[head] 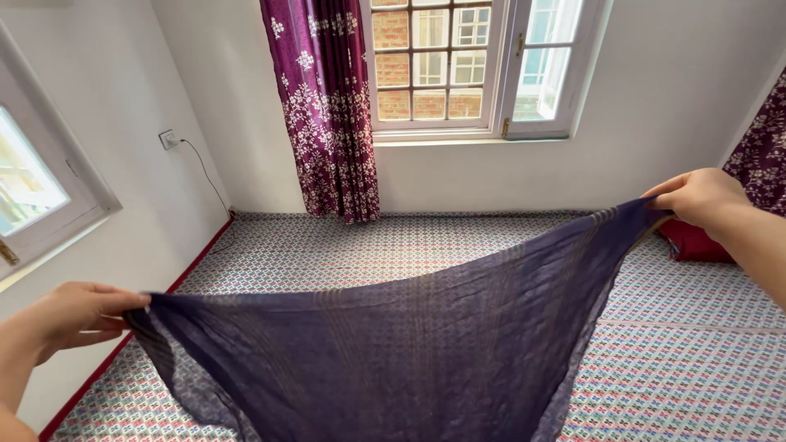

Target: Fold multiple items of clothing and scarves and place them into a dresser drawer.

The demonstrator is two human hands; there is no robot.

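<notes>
From the head camera, the lower part of the dark purple cloth (393,352) runs off the bottom edge of the picture, so its full length cannot be seen. Its sheer weave lets the patterned carpet (671,360) show faintly through. A red cushion (696,243) at the right wall is partly hidden behind the right hand (697,196).

The left hand (78,315) is closed, pinching 1 top corner of the cloth between thumb and fingers. The right hand is likewise closed on the other corner, fingers curled over it.

Both arms are spread wide apart, the right raised higher than the left, so the cloth's top edge stretches in a slanting sag above the carpet. A maroon curtain (327,106) hangs beside the window (475,65).
</notes>
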